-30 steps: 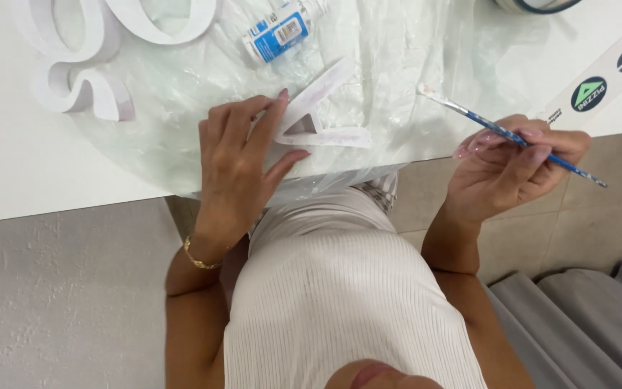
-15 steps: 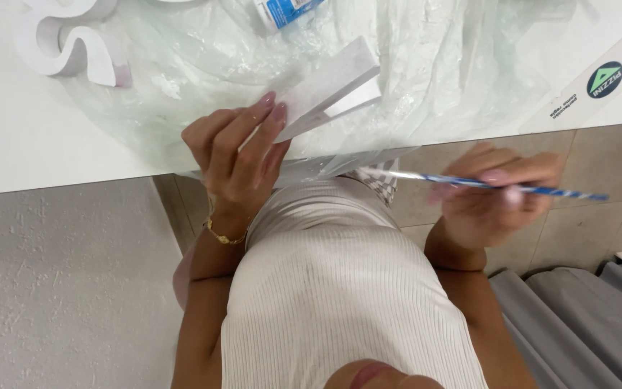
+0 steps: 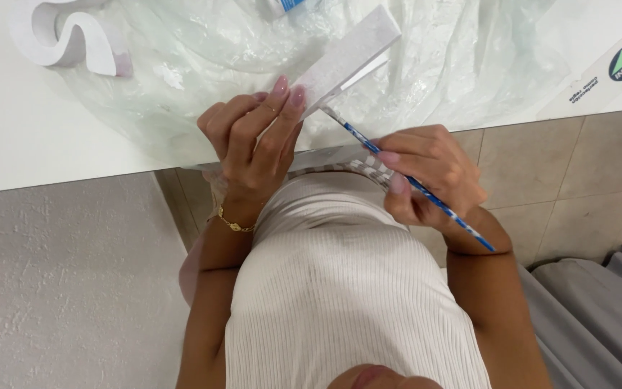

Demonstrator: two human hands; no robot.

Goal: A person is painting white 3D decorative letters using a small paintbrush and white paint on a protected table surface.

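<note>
White foam piece (image 3: 347,54) sits pinched in my left hand (image 3: 253,140), tilted up so the blue-handled brush (image 3: 412,184) gripped in my right hand (image 3: 430,173) reaches its edge.

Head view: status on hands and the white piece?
Left hand shut on white foam piece, tilted above plastic sheet. Right hand shut on blue paintbrush, tip at piece's lower edge. Nothing between them.

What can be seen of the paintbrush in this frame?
The paintbrush is thin, with a blue handle patterned in white. The right hand grips it mid-shaft like a pen. It slants from lower right up to upper left, its tip against the edge of the white flat piece held by the left hand.
</note>
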